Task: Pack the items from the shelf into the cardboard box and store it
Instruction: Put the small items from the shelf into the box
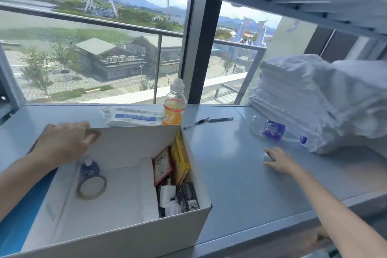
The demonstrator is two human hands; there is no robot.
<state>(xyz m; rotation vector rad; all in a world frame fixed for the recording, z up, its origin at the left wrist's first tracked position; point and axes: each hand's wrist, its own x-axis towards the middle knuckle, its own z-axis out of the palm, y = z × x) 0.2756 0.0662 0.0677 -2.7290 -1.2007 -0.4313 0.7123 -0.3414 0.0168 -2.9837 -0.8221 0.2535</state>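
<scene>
Two hands at work, head view. The left hand (65, 144) grips the far left rim of the cardboard box (129, 234), thumb inside the wall and fingers over the top. The box stands open on the shelf (240, 174). The right hand (279, 160) reaches out low over the shelf, well to the right of the box. Its fingertips lie on a small pale object (268, 157); whether they pinch it or only touch it cannot be told.

Step in hand, as judged: fetching the next loose item. It is best closed on fully before lifting, since so small a thing may skid on the smooth shelf, while the left hand steadies the box.

Box contents: a white card partition (146, 186) divides it.
- **Left part:** a tape roll (91, 187) lies flat, touching a small blue bottle (90, 168).
- **Narrow right part:** a red pack (161, 165), a yellow pack (181, 161) and a dark barcoded pack (189, 196) stand on edge, with white items (167, 194) between them.

Not yet packed:
- an orange drink bottle (174, 103), upright just behind the box;
- a blue-labelled packet (132, 116) beside it;
- two pens (196, 123);
- a water bottle (274, 130) on its side against folded white linen (303, 100).
</scene>
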